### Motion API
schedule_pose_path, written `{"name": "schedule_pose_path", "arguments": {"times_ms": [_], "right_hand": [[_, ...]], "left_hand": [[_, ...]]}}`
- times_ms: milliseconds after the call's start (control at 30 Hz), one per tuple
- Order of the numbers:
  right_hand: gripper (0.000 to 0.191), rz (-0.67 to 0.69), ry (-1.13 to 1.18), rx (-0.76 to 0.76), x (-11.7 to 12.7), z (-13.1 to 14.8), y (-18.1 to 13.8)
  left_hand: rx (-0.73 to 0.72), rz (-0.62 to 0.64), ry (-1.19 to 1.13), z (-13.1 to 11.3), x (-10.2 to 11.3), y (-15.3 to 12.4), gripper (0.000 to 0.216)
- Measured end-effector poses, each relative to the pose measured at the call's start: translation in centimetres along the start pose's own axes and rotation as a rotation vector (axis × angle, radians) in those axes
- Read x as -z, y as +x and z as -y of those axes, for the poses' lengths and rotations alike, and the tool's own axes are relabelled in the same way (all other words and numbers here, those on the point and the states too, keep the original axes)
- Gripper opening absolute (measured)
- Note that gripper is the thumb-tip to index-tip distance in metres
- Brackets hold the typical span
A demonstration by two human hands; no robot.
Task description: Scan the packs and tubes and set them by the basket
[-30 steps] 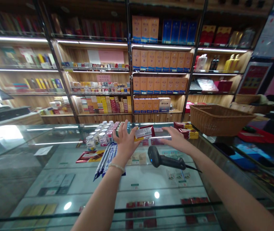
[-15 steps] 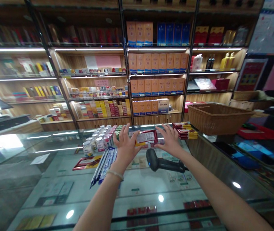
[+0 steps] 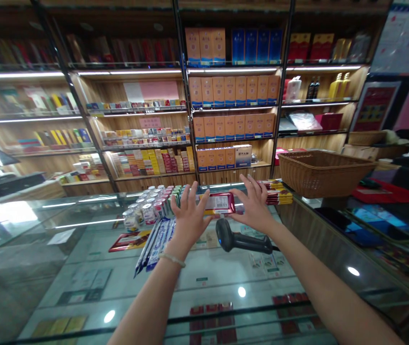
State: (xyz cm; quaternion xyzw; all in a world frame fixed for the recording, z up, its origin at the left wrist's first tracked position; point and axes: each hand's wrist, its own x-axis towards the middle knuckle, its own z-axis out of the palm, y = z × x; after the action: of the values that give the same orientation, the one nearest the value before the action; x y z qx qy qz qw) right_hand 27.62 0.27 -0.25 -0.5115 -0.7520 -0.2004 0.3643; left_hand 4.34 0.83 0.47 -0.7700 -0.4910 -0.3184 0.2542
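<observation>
A flat red and yellow chocolate bar (image 3: 219, 203), its white printed label facing me, is held lengthwise between my two hands above the glass counter. My left hand (image 3: 190, 215) has its thumb and index finger at the left end, the other fingers spread. At the right end, the thumb and index finger of my right hand (image 3: 256, 206) grip the bar. Just below lies a black handheld barcode scanner (image 3: 245, 241), touched by neither hand. Long blue and white packets (image 3: 159, 244) lie beside my left wrist, next to another red and yellow bar (image 3: 127, 241).
Rows of small cans (image 3: 149, 211) stand left of my hands. A stack of red and yellow bars (image 3: 279, 194) sits at the right, near a brown wicker basket (image 3: 324, 175). Behind the glass counter (image 3: 211, 287), shelves hold orange boxes (image 3: 229, 127).
The chocolate bar has levelled out and tilted slightly, so its label shows more squarely. Both hands stay at its ends; the right hand has shifted slightly. The scanner and counter goods have not moved.
</observation>
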Motion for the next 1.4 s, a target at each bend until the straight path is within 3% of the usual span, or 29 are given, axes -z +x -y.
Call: {"name": "schedule_pose_path", "arguments": {"times_ms": [200, 467, 600, 733, 933, 1100, 1400], "right_hand": [[0.063, -0.051, -0.04, 0.106, 1.3, 1.5, 0.1], [0.066, -0.089, -0.014, 0.203, 0.8, 1.5, -0.2], [0.082, -0.051, 0.064, 0.112, 0.2, -0.1, -0.1], [0.074, -0.028, 0.125, -0.036, -1.4, -1.2, -0.3], [0.085, 0.081, 0.176, -0.027, -2.9, -0.2, -0.8], [0.071, 0.097, 0.2, 0.019, -2.7, 0.1, -0.9], [0.061, -0.018, 0.159, 0.026, -1.1, -2.0, -0.7]], "left_hand": [[-0.096, -0.049, 0.024, -1.2, 0.9, 0.0, 0.083], [-0.123, -0.112, -0.002, -1.2, 0.8, -0.1, 0.062], [-0.066, -0.17, -0.019, -0.5, 0.6, 0.0, 0.063], [-0.056, -0.222, -0.07, -0.5, 0.7, 0.1, 0.066], [-0.159, -0.177, -0.211, -2.5, 0.7, -0.6, 0.068], [-0.154, -0.118, -0.278, -3.5, 0.7, -0.9, 0.07], [-0.04, -0.095, -0.33, -1.4, 0.8, 0.0, 0.08]]}}
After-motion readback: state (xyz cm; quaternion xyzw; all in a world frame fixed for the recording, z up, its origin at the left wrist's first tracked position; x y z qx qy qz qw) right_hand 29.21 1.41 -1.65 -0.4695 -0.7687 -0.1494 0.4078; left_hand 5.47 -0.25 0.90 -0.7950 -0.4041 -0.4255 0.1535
